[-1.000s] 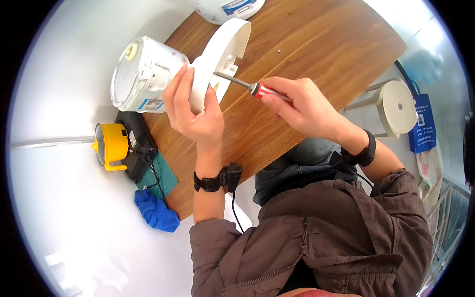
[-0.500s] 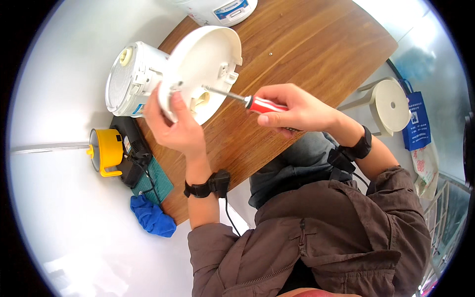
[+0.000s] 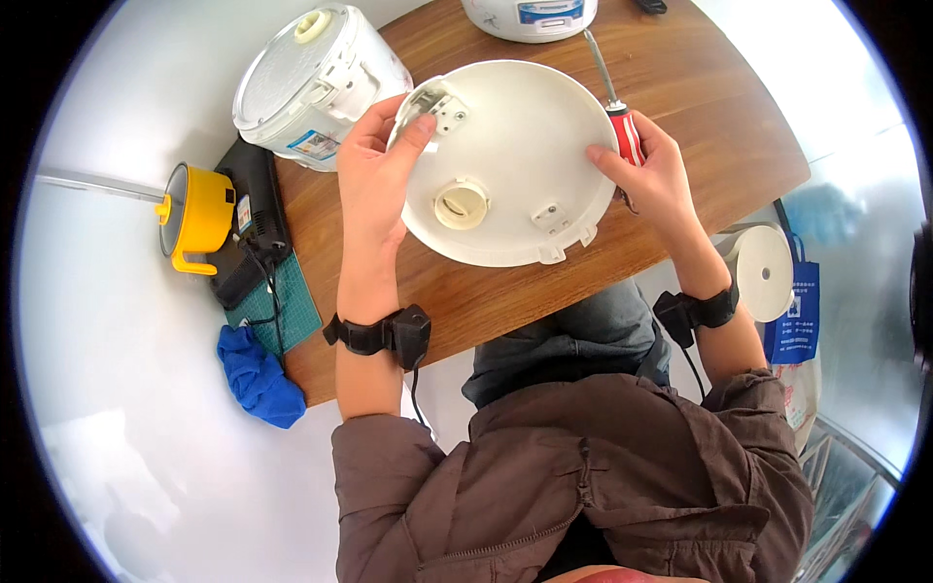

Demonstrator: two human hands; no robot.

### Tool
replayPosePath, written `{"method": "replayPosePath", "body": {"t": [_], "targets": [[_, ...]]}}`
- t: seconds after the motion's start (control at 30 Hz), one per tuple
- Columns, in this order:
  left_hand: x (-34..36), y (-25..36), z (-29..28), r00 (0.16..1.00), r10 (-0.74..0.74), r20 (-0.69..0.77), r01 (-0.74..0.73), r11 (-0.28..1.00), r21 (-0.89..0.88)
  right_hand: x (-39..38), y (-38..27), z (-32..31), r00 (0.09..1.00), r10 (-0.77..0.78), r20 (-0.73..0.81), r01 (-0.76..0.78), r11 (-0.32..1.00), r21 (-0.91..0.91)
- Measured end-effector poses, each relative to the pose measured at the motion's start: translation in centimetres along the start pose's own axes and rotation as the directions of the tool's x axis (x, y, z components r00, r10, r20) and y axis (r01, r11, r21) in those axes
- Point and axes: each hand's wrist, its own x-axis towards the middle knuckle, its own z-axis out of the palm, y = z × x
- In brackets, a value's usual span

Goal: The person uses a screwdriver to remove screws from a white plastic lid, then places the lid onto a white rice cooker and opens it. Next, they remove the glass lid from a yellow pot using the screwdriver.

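Note:
A round white rice cooker lid (image 3: 515, 126), hollow side toward me, is held up above the wooden table. My left hand (image 3: 374, 160) grips its left rim, the thumb pressed near a screwed-on hinge-like bracket (image 3: 449, 115). On the lid's inner face are a cream round vent (image 3: 462, 204) and a small screwed plate (image 3: 551, 218). In my right hand (image 3: 656, 180) is a screwdriver with a red and white handle (image 3: 625, 136), its metal shaft pointing up and away. The thumb of that hand also rests on the lid's right rim.
On the wooden table (image 3: 719, 107) stand a white rice cooker body (image 3: 321, 87) at the left and another white appliance (image 3: 535, 19) at the back. A yellow pot (image 3: 199, 219), a black device (image 3: 258, 233), a green mat (image 3: 296, 301) and a blue cloth (image 3: 258, 374) are at the left. A stool (image 3: 763, 272) stands right.
The lid has turned from edge-on to facing me and moved right. The screwdriver's tip has left the lid and now points upward, and my right hand has come to the lid's rim.

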Motion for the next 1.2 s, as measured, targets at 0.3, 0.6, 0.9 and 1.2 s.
{"method": "replayPosePath", "body": {"t": [0.3, 0.6, 0.9, 1.2], "targets": [[-1.8, -4.6, 0.6, 0.968, -0.22, 0.118, 0.237, 0.959, -0.159, 1.7, 2.4, 0.5, 0.967, 0.237, -0.089, -0.192, 0.916, 0.353], [-2.5, -7.3, 1.8, 0.94, -0.334, -0.073, 0.279, 0.872, -0.401, 2.1, 3.7, -0.6, 0.964, 0.179, -0.196, -0.171, 0.984, 0.06], [-2.6, -7.8, 0.9, 0.929, -0.306, -0.208, 0.196, 0.885, -0.423, 5.0, 3.5, -2.3, 0.978, -0.172, -0.117, 0.029, 0.669, -0.742], [-2.4, -8.7, 0.6, 0.94, -0.263, -0.219, 0.166, 0.91, -0.381, 6.8, 4.0, -0.3, 0.987, -0.154, -0.048, 0.065, 0.651, -0.756]]}}
